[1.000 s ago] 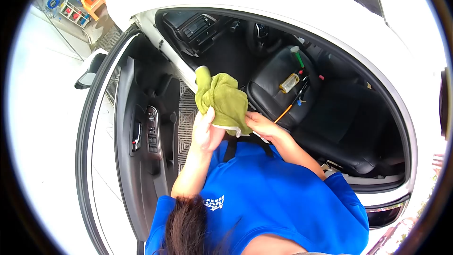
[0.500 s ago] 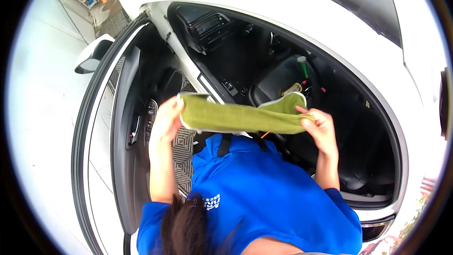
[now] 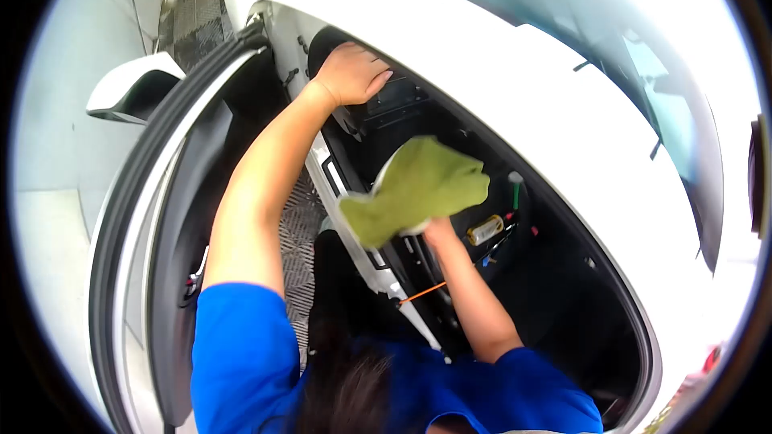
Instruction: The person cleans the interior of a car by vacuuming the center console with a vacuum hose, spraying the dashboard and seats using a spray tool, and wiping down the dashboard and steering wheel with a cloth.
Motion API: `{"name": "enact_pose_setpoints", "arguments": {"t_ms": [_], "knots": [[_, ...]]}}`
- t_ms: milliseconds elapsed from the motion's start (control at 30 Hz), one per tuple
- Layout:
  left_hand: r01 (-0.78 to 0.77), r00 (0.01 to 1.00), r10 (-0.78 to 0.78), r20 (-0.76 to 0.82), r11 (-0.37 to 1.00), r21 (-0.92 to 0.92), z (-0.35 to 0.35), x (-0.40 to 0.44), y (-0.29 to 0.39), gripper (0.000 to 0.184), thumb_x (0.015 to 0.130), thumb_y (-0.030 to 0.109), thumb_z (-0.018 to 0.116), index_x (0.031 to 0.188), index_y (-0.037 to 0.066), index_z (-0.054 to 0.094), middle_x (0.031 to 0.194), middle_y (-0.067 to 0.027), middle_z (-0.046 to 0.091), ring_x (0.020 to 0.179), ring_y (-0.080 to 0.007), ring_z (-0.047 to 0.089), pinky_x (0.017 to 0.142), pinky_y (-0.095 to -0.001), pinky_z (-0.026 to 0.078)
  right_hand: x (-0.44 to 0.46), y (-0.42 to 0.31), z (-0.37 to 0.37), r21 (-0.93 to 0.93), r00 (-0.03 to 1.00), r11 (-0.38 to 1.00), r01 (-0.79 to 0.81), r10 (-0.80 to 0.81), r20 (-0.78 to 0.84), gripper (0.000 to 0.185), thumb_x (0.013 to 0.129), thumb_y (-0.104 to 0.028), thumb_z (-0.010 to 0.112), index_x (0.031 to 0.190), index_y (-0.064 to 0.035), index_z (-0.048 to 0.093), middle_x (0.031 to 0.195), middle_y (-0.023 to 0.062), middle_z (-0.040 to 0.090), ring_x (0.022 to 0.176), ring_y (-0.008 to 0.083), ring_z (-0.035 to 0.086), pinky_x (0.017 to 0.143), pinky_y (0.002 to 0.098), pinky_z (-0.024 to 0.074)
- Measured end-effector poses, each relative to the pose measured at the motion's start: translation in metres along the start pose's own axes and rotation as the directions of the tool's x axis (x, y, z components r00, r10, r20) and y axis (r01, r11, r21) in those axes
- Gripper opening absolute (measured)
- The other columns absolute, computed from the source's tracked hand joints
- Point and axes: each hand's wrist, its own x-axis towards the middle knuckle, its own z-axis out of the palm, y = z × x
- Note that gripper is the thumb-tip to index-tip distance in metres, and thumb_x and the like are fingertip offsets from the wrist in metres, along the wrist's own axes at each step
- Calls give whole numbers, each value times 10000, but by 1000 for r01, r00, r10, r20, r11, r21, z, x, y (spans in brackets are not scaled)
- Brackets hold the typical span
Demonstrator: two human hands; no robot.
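Observation:
A green cloth [image 3: 418, 185] with a pale edge hangs folded over my right hand [image 3: 439, 230], which grips it just inside the car's doorway. Most of my right hand's fingers are hidden under the cloth. Further forward, my left hand [image 3: 351, 74] rests against the front end of the black dashboard [image 3: 394, 100], beside the door frame. Its fingers lie fairly straight and hold nothing that I can see. Right of the cloth, on the dark seat, lie a small yellow bottle [image 3: 485, 231] and a green-handled brush [image 3: 515, 190].
The white car door [image 3: 173, 273] stands open on my left, its mirror [image 3: 135, 84] jutting outward. Above the doorway runs the white roof edge [image 3: 450, 48]. A thin orange stick [image 3: 422, 292] sticks out near the sill. Patterned matting [image 3: 299, 249] covers the ground.
My left hand has let go of the cloth and moved forward to the dashboard. The cloth, stretched between both hands before, now bunches at my right hand. My view has shifted with my body.

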Motion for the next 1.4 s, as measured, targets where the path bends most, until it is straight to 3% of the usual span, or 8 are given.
{"name": "enact_pose_setpoints", "arguments": {"t_ms": [167,233,467,567,667,933,1200,1400], "knots": [[104,987,-110,-116,993,-54,12,-8,0,213,815,210,531,939,77,642,852,-66,645,837,-266,609,820,-401,465,186,40,27,-824,869,523,217,-489,-82,275,888,-192,456,976,-16,648,1007,159,643,931,385,532,908,459,351],[88,989,-93,-116,995,-44,9,-4,1,274,810,214,517,999,66,650,911,-75,660,889,-268,617,849,-394,466,198,64,79,-560,683,774,294,-581,-444,328,933,-226,421,1075,7,602,1158,201,569,1084,423,459,967,521,297],[126,990,-131,-57,988,-85,8,-2,2,344,843,202,489,1144,113,630,1144,-75,638,1101,-240,564,989,-382,395,140,51,78,-816,759,358,455,-635,145,287,830,-108,517,1065,31,605,1116,233,589,1058,452,513,922,504,393],[48,996,-43,-76,997,65,16,-3,0,445,773,257,578,1196,117,597,1189,-89,599,1134,-268,528,982,-416,374,168,37,67,-711,956,691,-130,-104,-276,289,878,-85,455,1097,86,534,1178,317,496,1146,445,440,969,518,331],[71,996,-77,53,992,103,0,4,15,579,693,234,631,1261,151,562,1297,-84,536,1222,-284,460,1026,-442,336,166,98,123,-817,655,548,177,-685,-318,463,900,-144,432,1253,153,395,1319,380,348,1279,532,253,1094,591,126],[-37,991,20,133,991,127,-5,-2,11,496,783,263,621,1232,62,554,1187,-187,571,1106,-369,526,955,-467,399,146,67,76,-832,806,491,258,-585,-96,234,843,-170,495,932,-27,658,939,160,650,870,413,579,822,529,404],[46,980,-62,189,995,85,9,4,-9,551,840,342,503,1326,84,487,1355,-160,465,1287,-310,386,1070,-455,291,147,66,92,-795,667,363,486,-742,68,318,820,-153,529,1073,18,617,1124,237,588,1100,451,502,965,546,350],[70,972,-88,219,994,88,-1,-1,5,679,785,432,600,1354,89,460,1424,-174,401,1333,-329,340,1112,-452,242,194,60,34,-896,768,441,48,-591,-249,339,860,-280,558,1058,-8,600,1124,179,595,1064,360,535,888,520,377]]}}
